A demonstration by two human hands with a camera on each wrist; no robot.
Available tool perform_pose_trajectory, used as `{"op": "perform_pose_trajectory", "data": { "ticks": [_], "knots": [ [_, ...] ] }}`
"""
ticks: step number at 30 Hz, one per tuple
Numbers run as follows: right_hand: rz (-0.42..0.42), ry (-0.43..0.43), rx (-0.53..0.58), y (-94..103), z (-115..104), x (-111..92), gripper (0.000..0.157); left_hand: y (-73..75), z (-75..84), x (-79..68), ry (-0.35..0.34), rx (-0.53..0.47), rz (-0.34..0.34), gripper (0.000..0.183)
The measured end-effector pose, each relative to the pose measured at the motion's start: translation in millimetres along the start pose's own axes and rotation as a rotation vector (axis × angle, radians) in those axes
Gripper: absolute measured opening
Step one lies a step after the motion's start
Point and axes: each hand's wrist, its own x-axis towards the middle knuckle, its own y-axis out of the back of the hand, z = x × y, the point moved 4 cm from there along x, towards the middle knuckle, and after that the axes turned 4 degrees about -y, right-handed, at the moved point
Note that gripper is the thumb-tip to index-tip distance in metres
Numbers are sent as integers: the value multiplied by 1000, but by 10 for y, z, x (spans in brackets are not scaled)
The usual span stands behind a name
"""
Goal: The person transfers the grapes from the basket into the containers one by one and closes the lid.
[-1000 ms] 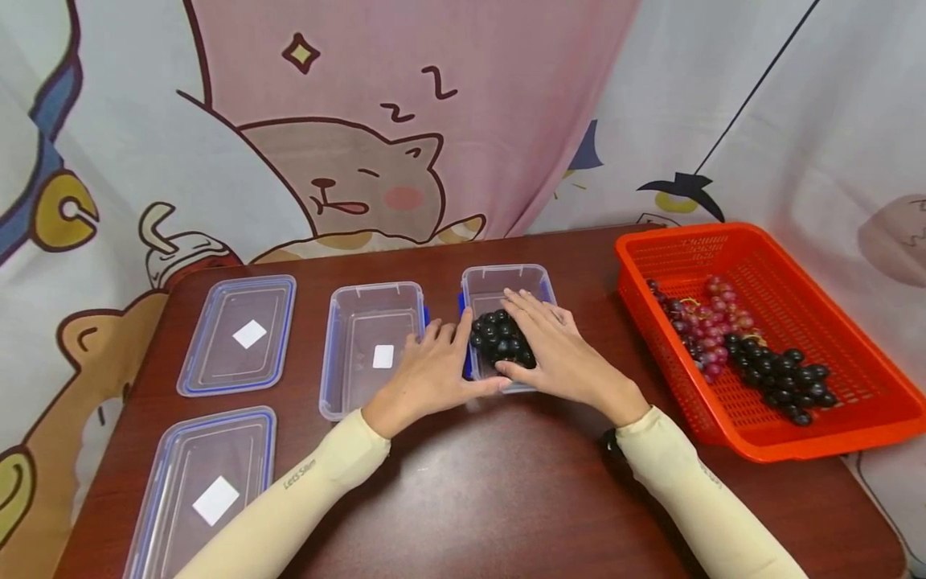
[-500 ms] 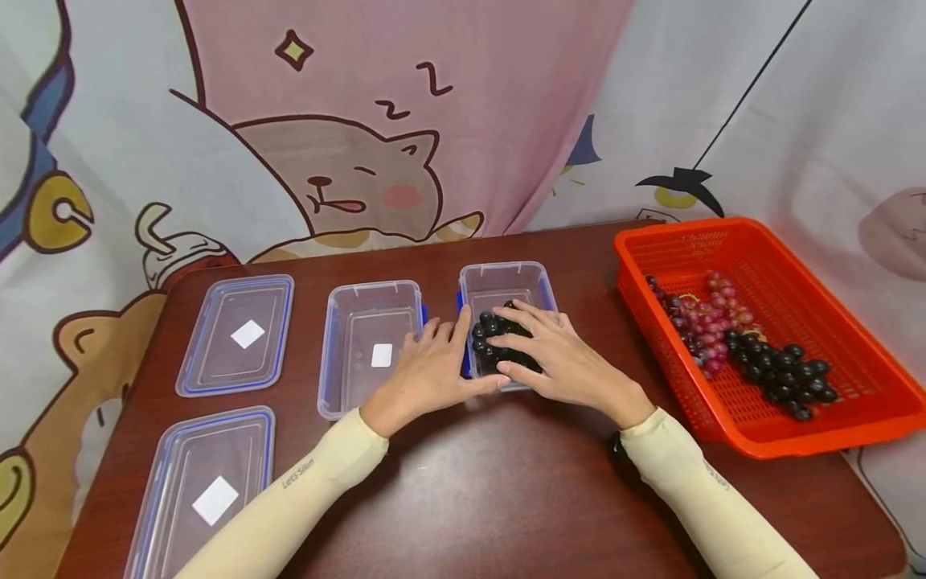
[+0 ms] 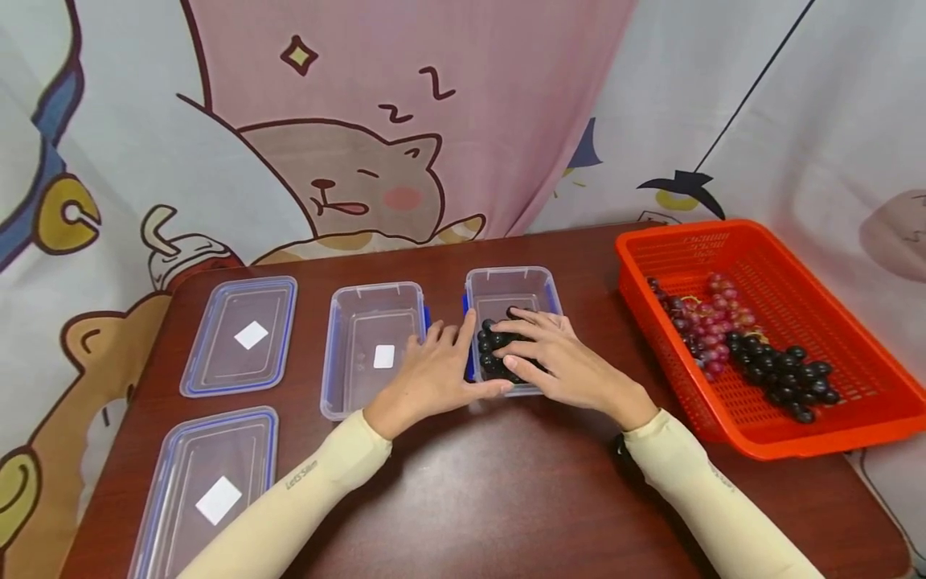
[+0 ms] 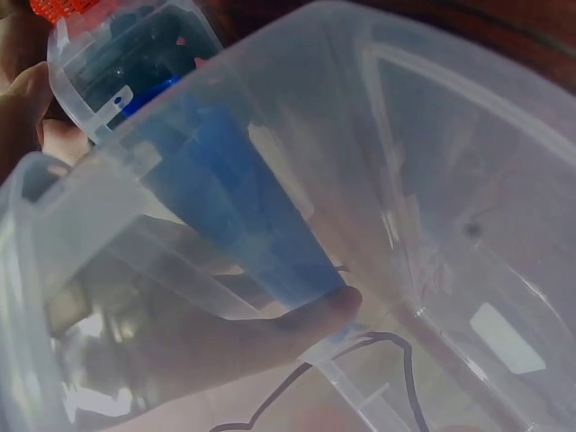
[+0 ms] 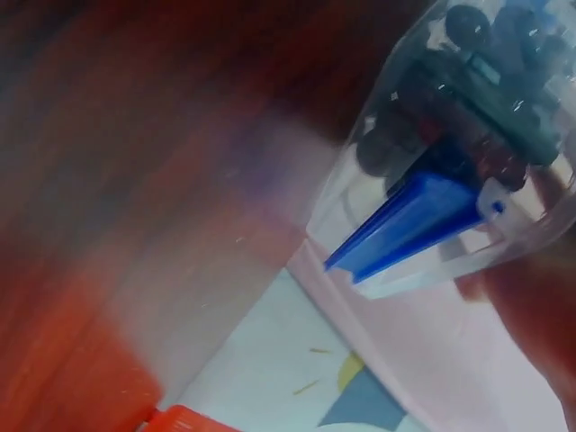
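Black grapes lie in the right-hand clear plastic container. My right hand rests over them with its fingers spread, hiding much of the bunch. At that container's left wall is my left hand, its fingers extended and its thumb near the front rim. A second clear container with a white label stands close on the left and holds nothing visible. Its wall and blue latch cover much of the left wrist view. In the right wrist view, dark grapes show above a blue latch.
An orange-red plastic basket stands at the right, holding red grapes and more black grapes. Two clear lids, a far lid and a near lid, lie at the left. A printed curtain hangs behind the table.
My right hand has shifted slightly toward me and spread further over the black grapes, which now sit lower and are more covered. The left hand has stayed in place.
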Motion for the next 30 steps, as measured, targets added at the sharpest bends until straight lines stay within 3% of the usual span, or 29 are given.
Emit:
{"op": "perform_pose_trajectory", "data": {
  "ticks": [7, 13, 17, 20, 25, 30],
  "knots": [
    [13, -19, -150, -75, -43, -26, 42, -3, 7, 10, 3, -7, -8, 124],
    [84, -117, 57, -36, -46, -38, 39, -8, 2, 0, 2, -5, -12, 125],
    [192, -219, 172, -17, -38, 16, 57, -9, 6, 3, -9, 0, -10, 125],
    [230, -287, 76, -37, -20, 85, 68, -15, 2, 2, -8, 3, -15, 125],
    [180, -355, -184, -95, 11, 131, 77, -26, 5, -4, -6, 8, -23, 125],
    [149, -342, -235, -106, 30, 136, 79, -19, 6, -5, -13, 13, -13, 124]
  ]
}}
